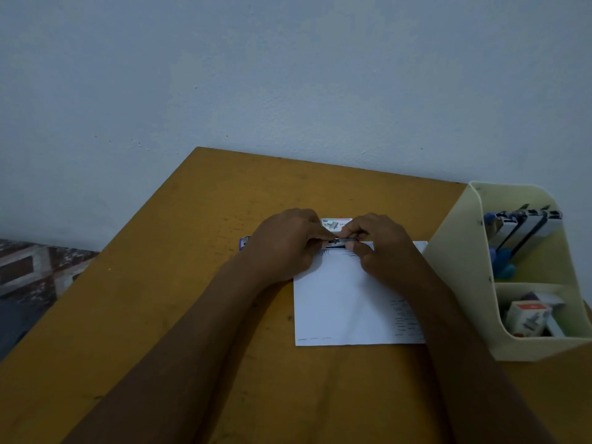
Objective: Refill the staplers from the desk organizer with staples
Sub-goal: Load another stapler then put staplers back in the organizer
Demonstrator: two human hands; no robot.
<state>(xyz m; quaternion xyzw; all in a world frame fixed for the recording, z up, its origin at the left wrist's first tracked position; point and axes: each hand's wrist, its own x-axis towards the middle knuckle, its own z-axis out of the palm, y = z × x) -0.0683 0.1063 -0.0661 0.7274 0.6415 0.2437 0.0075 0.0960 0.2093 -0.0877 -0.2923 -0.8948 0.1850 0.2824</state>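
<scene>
A purple stapler [244, 242] lies on the wooden table, mostly hidden under my left hand [286, 243], which grips it. My right hand [376, 243] pinches the metal front part of the stapler [346, 241] between thumb and fingers. Just behind the hands sits a small staple box [336, 223]. A cream desk organizer [461, 267] stands at the right, with several staplers [525, 227] in its rear compartment and staple boxes [528, 317] in its front one.
A white sheet of paper [339, 302] with rows of staples along its edges lies under my hands. The yellow-brown table [160, 299] meets a pale wall at the back. A patterned floor shows beyond the table's left edge.
</scene>
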